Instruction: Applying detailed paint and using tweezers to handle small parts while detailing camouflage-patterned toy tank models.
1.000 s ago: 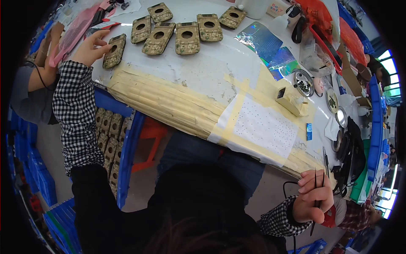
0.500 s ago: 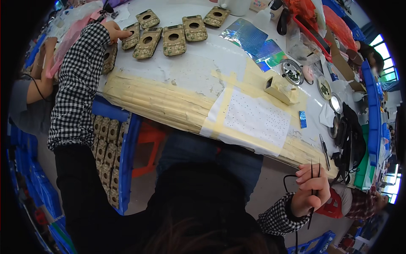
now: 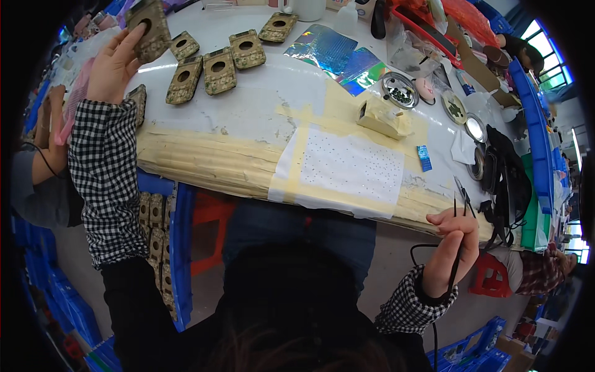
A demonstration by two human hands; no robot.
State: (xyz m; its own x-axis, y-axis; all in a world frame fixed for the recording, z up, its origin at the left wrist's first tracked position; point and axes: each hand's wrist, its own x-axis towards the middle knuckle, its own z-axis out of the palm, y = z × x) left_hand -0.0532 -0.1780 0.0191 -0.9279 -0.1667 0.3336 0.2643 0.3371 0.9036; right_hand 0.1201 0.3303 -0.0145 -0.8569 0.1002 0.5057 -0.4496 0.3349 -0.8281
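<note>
Casing w/ camo print is up off the table, far L, pinched in the L hand, one fingertip at its round hole. R hand is well apart from it, low on the R, curled round dark tweezers, prongs up w/ a gap btwn the tips. From where I stand, best to grip by the rims & ease that fingertip off the hole; prob. less smudging. Hold it clear of the other casings. One sits right by the L sleeve, can't tell if touching, so mind that arm. Tweezer tips should stay off the printed face & the speckled white sheet, as the dots could scatter if loose.
</note>
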